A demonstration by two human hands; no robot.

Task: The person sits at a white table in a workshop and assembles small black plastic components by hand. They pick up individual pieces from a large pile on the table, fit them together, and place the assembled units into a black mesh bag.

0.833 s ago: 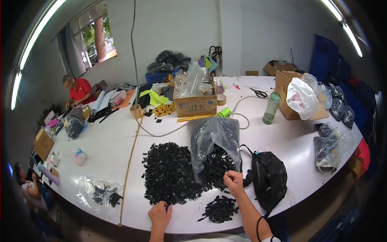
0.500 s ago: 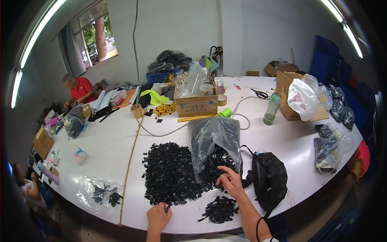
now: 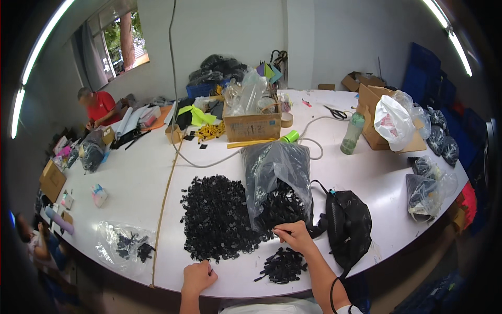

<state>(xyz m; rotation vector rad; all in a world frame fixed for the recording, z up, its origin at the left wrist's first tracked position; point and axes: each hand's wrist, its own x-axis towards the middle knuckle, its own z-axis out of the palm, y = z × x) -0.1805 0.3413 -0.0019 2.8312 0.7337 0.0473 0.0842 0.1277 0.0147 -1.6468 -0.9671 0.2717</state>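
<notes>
My left hand [image 3: 198, 277] is closed at the table's front edge, below a wide heap of small black plastic pieces [image 3: 214, 222]. A small dark bit shows at its fingertips. My right hand [image 3: 294, 235] is pinched at the mouth of a clear plastic bag [image 3: 274, 162], from which black strap-like pieces [image 3: 280, 206] spill out. What lies between the right fingertips is too small to make out. Nearer to me, under the right wrist, is a smaller pile of black pieces [image 3: 282, 266] with short tails.
Right of my right forearm lies a black bag [image 3: 349, 227] with a strap. Behind stand a cardboard box [image 3: 253, 127], a green bottle [image 3: 353, 134] and a grey cable [image 3: 209, 165]. At left, a clear bag [image 3: 123, 246] holds black pieces; a person in red [image 3: 100, 108] sits farther back.
My right hand has come down and slightly left, its spread fingers closing into a pinch at the bag mouth. The left hand stays closed near the heap. The view has shifted slightly.
</notes>
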